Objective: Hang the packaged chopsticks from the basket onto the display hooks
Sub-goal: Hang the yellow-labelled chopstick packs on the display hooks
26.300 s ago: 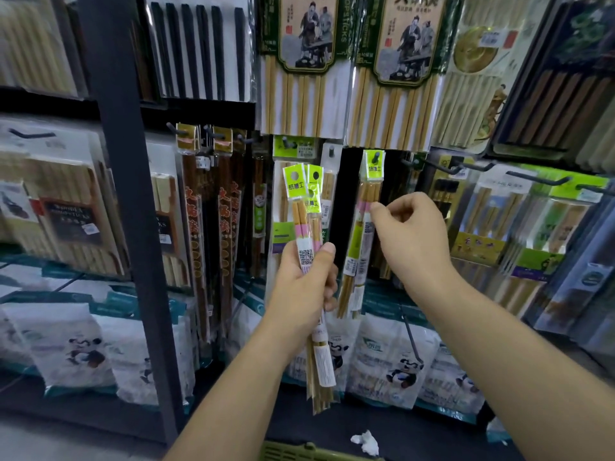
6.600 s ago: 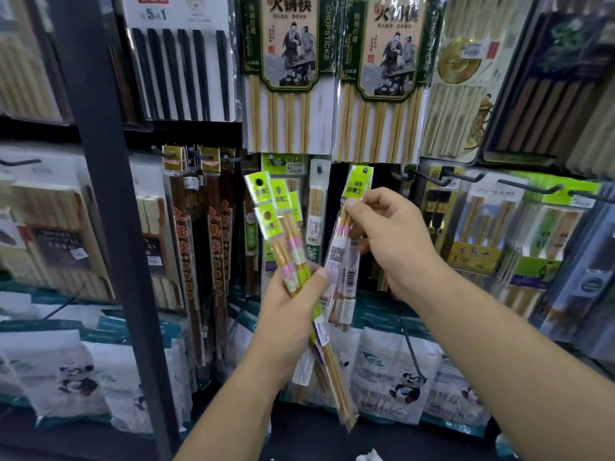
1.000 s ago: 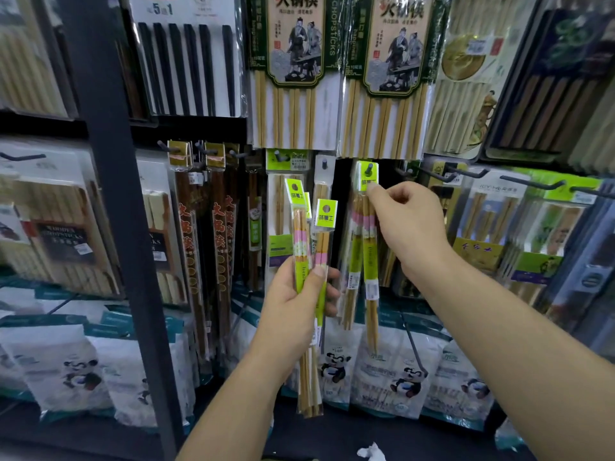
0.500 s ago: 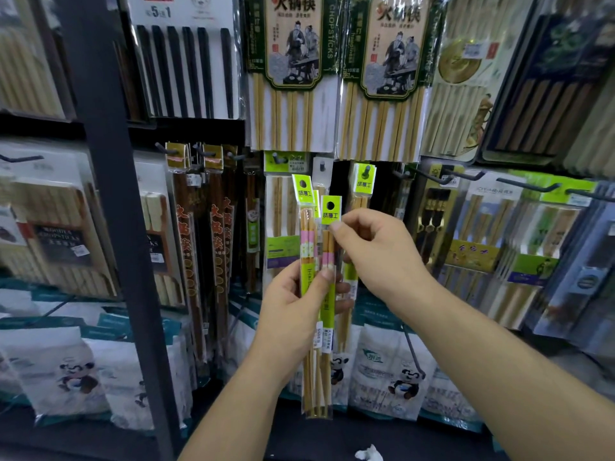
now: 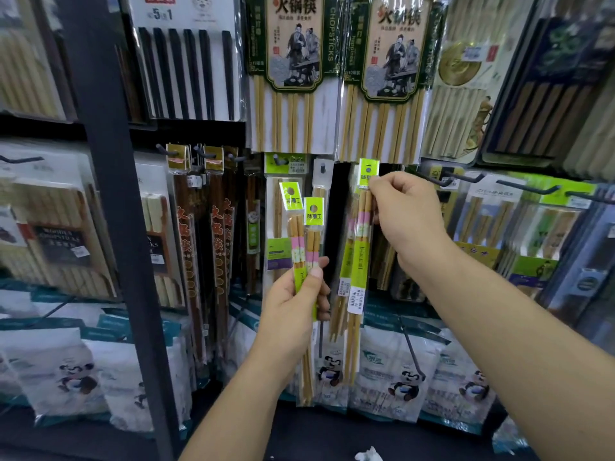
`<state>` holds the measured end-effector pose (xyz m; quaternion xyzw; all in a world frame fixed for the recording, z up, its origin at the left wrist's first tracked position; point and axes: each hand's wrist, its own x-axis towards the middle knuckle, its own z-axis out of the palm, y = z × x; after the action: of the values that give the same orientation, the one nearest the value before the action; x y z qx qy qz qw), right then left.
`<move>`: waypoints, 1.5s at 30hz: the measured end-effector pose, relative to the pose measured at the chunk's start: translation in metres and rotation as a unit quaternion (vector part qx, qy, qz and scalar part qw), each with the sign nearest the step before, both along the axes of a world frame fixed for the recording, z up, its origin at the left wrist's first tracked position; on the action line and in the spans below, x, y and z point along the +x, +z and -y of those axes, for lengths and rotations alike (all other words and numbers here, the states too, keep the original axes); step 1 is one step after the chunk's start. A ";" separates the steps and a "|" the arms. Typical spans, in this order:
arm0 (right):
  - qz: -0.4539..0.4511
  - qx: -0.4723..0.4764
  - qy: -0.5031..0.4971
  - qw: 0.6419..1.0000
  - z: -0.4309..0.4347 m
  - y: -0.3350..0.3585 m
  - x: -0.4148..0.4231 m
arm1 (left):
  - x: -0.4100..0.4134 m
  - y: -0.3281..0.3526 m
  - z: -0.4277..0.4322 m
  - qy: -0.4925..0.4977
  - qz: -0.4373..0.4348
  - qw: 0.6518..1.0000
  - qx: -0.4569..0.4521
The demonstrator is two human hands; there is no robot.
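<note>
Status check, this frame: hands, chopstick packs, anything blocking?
Left hand grips two packs. Right hand pinches third pack by its green header; hung or not, unclear. Another pack hangs just behind.

— Where is a hand finding room?
— A dark gap (image 5: 339, 201) is lying open between the white pack (image 5: 321, 181) and the green-tagged pack (image 5: 360, 247) that the right hand (image 5: 409, 217) is pinching.
— What is crowding it?
— Big chopstick cards (image 5: 389, 94) are hanging low just above. The left hand (image 5: 293, 311) is holding two packs (image 5: 304, 234) in front. Black hooks (image 5: 532, 188) are jutting out on the right, and panda bags (image 5: 399, 387) are packing the row below.
</note>
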<state>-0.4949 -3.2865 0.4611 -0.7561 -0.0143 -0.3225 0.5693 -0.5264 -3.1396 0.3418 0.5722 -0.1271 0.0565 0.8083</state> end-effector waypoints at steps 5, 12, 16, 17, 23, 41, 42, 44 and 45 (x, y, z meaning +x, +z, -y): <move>-0.002 -0.033 -0.020 0.999 0.002 -0.007 0.001 | 0.000 0.000 -0.001 0.001 -0.004 1.000 0.009; -0.004 -0.045 -0.063 0.997 0.006 -0.019 -0.007 | 0.000 -0.001 0.000 0.001 0.058 0.998 0.014; -0.011 -0.061 -0.018 0.998 -0.004 -0.027 -0.025 | -0.002 0.001 0.001 -0.012 0.069 0.997 0.007; -0.020 -0.073 0.007 0.997 -0.007 -0.029 -0.028 | -0.003 0.002 0.001 -0.017 0.070 0.997 0.003; -0.031 -0.100 0.076 0.992 -0.018 -0.034 -0.033 | -0.007 0.003 0.005 -0.043 0.078 0.996 -0.009; 0.000 -0.039 -0.015 0.999 0.003 -0.003 -0.002 | -0.002 -0.002 -0.001 -0.016 0.028 0.998 0.053; -0.002 -0.042 -0.018 0.999 0.004 -0.004 -0.002 | -0.002 -0.002 -0.001 -0.014 0.027 0.998 0.054; -0.006 -0.048 -0.024 0.999 0.006 -0.006 -0.002 | -0.002 -0.001 -0.001 -0.014 0.022 0.998 0.055; -0.008 -0.050 -0.029 0.998 0.007 -0.008 -0.002 | -0.002 0.000 -0.002 -0.016 0.022 0.998 0.051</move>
<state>-0.4969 -3.2931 0.4533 -0.7862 -0.0044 -0.3317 0.5213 -0.5285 -3.1380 0.3415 0.6092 -0.1567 0.0497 0.7758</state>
